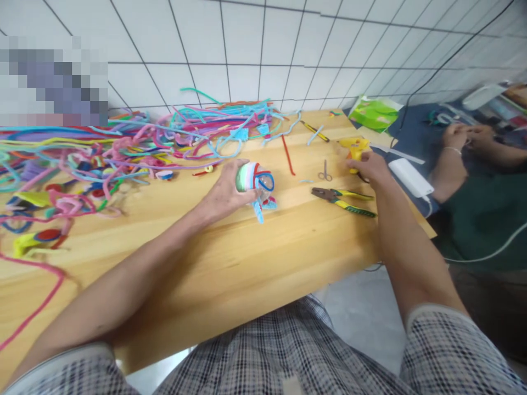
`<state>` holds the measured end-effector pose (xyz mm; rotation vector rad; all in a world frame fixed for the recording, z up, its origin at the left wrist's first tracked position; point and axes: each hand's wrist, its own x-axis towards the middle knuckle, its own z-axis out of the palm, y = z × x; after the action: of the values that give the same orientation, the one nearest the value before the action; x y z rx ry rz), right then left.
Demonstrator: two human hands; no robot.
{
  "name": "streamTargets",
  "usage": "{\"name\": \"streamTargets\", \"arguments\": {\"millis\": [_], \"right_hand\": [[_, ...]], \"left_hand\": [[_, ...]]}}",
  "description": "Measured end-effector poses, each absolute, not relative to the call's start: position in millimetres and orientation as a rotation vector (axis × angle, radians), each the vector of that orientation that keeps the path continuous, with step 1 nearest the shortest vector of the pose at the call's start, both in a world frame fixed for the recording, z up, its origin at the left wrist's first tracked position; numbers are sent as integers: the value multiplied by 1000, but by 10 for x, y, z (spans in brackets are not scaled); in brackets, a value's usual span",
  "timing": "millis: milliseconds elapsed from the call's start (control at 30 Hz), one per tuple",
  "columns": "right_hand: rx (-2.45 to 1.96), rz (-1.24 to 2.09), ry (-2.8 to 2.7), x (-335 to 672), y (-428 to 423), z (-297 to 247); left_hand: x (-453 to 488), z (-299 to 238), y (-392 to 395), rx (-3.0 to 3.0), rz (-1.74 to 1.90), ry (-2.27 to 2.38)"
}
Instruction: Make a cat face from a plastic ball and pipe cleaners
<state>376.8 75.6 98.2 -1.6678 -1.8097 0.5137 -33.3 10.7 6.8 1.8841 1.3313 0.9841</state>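
My left hand [230, 195] is closed around a small round craft piece [246, 178] with green, white and red bands, a blue loop and light-blue fuzzy ends hanging below. At the right of the table, my right hand [368, 164] grips a yellow hot glue gun [353, 147], whose nozzle points left. Pliers [341, 200] with yellow-green handles lie between my hands, nearer the right one. Small scissors [325, 171] rest just beyond them. A red pipe cleaner [288, 156] lies beyond the craft piece.
Colourful pipe cleaners [135, 137] heap along the back and left of the wooden table [230, 274]. A yellow utility knife [315, 130], a green packet [374, 113] and a white power brick [410, 177] lie at the right. Another person's hands [465, 136] work beyond.
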Motion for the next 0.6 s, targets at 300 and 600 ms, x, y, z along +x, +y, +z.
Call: {"name": "streamTargets", "arguments": {"millis": [300,600], "right_hand": [[-1839,687,-1423,3834,878,955],[-1332,1013,-1803,3072,67,1157]], "left_hand": [[-274,70,-4,1957,1192,1159],[-306,270,-120,2095,1022,1177]]}}
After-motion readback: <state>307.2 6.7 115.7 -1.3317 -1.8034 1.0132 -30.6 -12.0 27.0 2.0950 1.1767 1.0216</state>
